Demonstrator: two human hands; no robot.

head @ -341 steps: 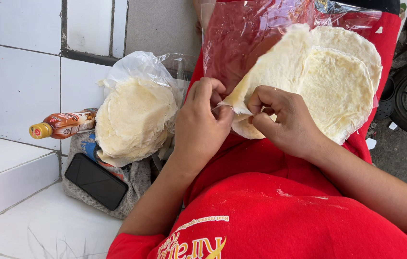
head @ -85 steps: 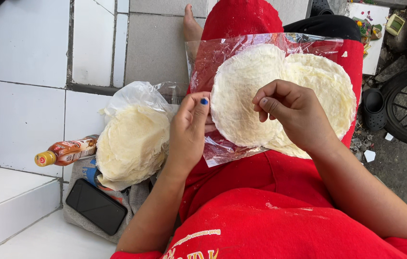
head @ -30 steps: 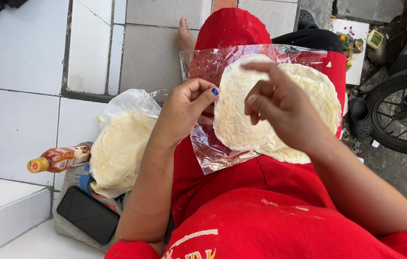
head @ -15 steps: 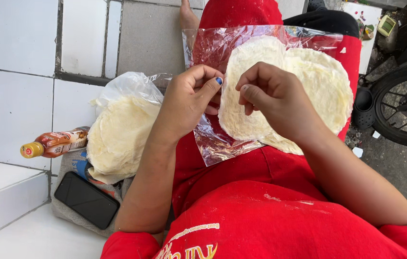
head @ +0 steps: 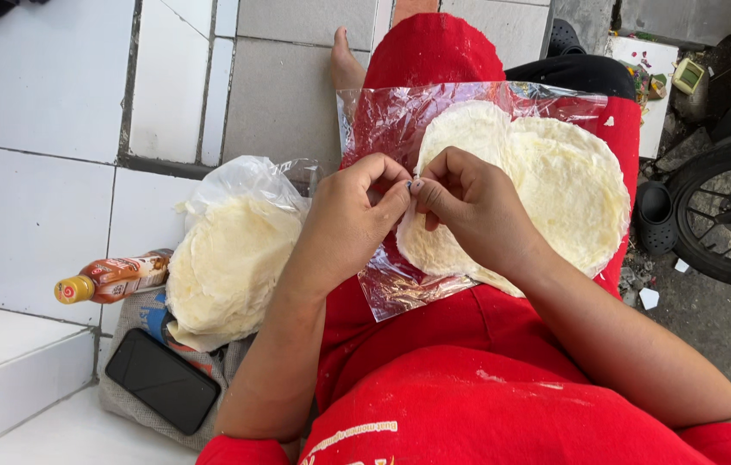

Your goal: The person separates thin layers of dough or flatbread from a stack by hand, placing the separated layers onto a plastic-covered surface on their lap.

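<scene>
Thin round pale wrappers (head: 555, 185) lie on a clear plastic sheet (head: 400, 288) spread over my red-clothed lap. My left hand (head: 353, 215) and my right hand (head: 469, 207) meet fingertip to fingertip at the wrappers' left edge, both pinching the rim of one wrapper. To my left a clear plastic bag (head: 228, 258) holds a stack of more wrappers.
A small bottle with an orange cap (head: 111, 277) lies on the white tiled floor. A black phone (head: 161, 381) rests on a grey cloth pouch under the bag. A motorbike wheel (head: 727, 224) and a black shoe (head: 656, 215) are at the right. A tiled step (head: 4, 370) rises at the lower left.
My two hands have come together at the wrappers' left edge, fingertips now touching. The view has shifted slightly.
</scene>
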